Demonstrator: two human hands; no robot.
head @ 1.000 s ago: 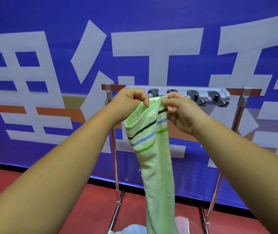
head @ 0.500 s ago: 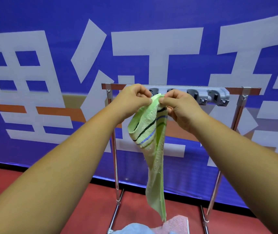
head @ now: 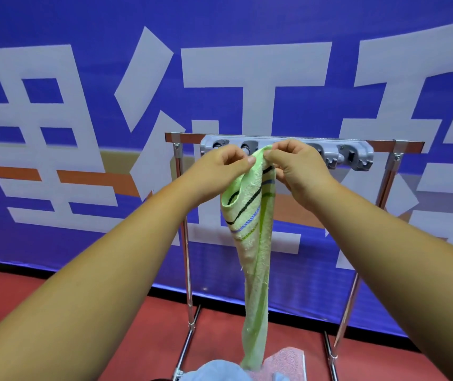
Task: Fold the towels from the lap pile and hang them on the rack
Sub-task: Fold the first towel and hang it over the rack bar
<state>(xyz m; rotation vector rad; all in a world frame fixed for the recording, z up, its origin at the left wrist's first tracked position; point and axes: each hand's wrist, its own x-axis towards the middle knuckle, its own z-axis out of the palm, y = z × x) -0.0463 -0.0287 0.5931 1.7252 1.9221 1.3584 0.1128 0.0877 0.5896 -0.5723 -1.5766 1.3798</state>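
Up against the grey hook strip (head: 357,153) on the top edge of the rack (head: 184,243), our left hand (head: 219,167) and right hand (head: 300,169), closer together than a second ago, pinch the bunched top of the green towel (head: 252,243), apparently ready to hook it.

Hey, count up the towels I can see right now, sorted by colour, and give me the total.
green towel: 1
blue towel: 1, cut off by the bottom edge
pink towel: 1, next to the blue one, partly behind the green one's hanging end
Total: 3
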